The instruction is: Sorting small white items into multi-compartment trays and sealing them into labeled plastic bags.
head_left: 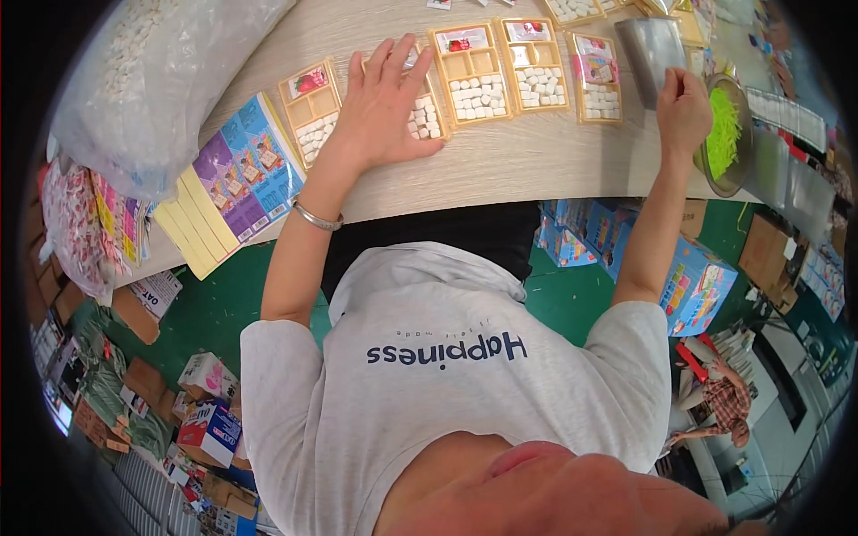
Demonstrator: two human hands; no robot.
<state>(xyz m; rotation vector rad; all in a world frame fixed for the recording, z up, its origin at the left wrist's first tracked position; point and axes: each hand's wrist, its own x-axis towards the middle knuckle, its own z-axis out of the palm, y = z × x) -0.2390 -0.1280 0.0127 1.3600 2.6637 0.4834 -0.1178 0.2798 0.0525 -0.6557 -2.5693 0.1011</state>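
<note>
My left hand (382,112) lies with fingers spread over a yellow plastic tray (427,118), covering much of it. My right hand (684,112) is closed in a pinch between a grey metal container (651,58) and a round bowl of bright green shreds (724,134). Whatever the pinch holds, if anything, is hidden. Several similar trays stand in a row, among them one tray in the middle (471,64), one beside it (534,55) and one at the right (597,79). White marshmallow-like pieces fill their near compartments, with small sachets at the far ends.
A large clear bag of white pieces (134,98) sits at the left of the table. Next to it are printed cardboard sheets (250,179) and pink-white packets (76,223). Blue boxes (693,286) stand below the table. At the lower right another person (726,402) is in the background.
</note>
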